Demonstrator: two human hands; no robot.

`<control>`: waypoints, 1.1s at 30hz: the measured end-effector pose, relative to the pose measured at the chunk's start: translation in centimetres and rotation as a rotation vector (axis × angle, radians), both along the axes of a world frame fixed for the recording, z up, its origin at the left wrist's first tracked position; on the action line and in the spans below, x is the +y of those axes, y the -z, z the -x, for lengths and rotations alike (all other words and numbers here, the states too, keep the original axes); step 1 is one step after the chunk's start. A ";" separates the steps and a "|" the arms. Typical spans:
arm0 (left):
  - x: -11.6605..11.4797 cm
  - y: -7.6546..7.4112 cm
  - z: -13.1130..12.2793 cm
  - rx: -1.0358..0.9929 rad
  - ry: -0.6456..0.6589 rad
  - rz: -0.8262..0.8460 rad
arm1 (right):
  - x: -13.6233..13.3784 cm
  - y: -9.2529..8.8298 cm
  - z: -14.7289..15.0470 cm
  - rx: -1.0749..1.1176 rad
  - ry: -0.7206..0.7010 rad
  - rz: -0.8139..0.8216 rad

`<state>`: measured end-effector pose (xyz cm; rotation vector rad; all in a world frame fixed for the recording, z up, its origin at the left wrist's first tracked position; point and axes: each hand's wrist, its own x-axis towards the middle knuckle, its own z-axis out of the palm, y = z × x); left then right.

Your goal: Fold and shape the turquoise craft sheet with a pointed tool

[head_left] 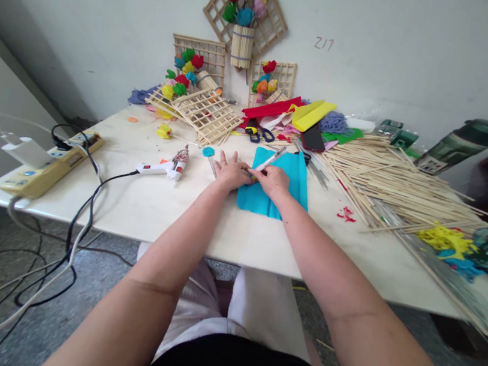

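A sheet of blue crepe paper (295, 181) lies on the table in front of me. My right hand (275, 181) is closed round a pen (271, 159), its tip pointing down at the paper's left part. Over the left edge of the sheet rests my left hand (233, 172), fingers spread, thumb side close to the pen tip. Whatever may lie under these fingers is hidden. Just beyond them is a small round blue piece (208, 151), with a thin clear strip running beside the fingers.
A glue gun (164, 166) lies left, its cord running to a power strip (53, 165). Bamboo sticks (407, 182) cover the right side near a dark green bottle (462, 147). Yellow-and-black scissors (260, 134), a phone (312, 139) and stick lattices (208, 114) with paper flowers are behind.
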<state>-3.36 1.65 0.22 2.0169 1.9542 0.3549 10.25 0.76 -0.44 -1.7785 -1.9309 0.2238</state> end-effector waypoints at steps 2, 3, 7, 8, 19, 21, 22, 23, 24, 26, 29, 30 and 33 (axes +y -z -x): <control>-0.1 0.0 0.0 -0.004 -0.003 -0.003 | 0.0 0.0 0.0 -0.001 -0.006 0.000; -0.1 -0.1 0.0 -0.006 -0.005 -0.005 | 0.0 0.0 0.0 0.000 -0.009 -0.002; -0.2 -0.2 -0.1 -0.009 -0.005 -0.008 | 0.0 0.0 0.0 0.001 -0.012 -0.003; -0.3 -0.2 -0.1 -0.011 -0.003 -0.006 | 0.0 0.0 0.0 -0.002 -0.011 -0.004; -0.4 -0.3 0.0 -0.032 -0.001 -0.003 | -0.2 -0.2 0.0 -0.002 -0.022 0.006; -0.4 -0.4 0.0 -0.033 0.000 0.000 | -0.3 -0.2 0.0 0.001 -0.021 0.002; -0.4 -0.4 0.0 -0.035 0.000 0.003 | -0.3 -0.2 0.0 0.002 -0.022 0.001; -0.4 -0.4 0.0 -0.038 0.000 0.006 | -0.3 -0.2 0.0 0.001 -0.024 0.001; -0.4 -0.4 0.0 -0.041 -0.001 0.007 | -0.3 -0.2 0.0 0.001 -0.026 0.003; -0.4 -0.4 0.0 -0.048 0.002 0.009 | -0.3 -0.3 0.0 -0.001 -0.029 0.008; -0.3 -0.4 0.0 -0.054 0.001 0.015 | -0.4 -0.3 0.1 -0.004 -0.024 0.013; -0.3 -0.4 0.0 -0.056 0.000 0.016 | -0.4 -0.3 0.1 -0.006 -0.021 0.012; -0.2 -0.3 0.0 -0.059 0.000 0.013 | -0.4 -0.3 0.1 -0.020 -0.013 0.008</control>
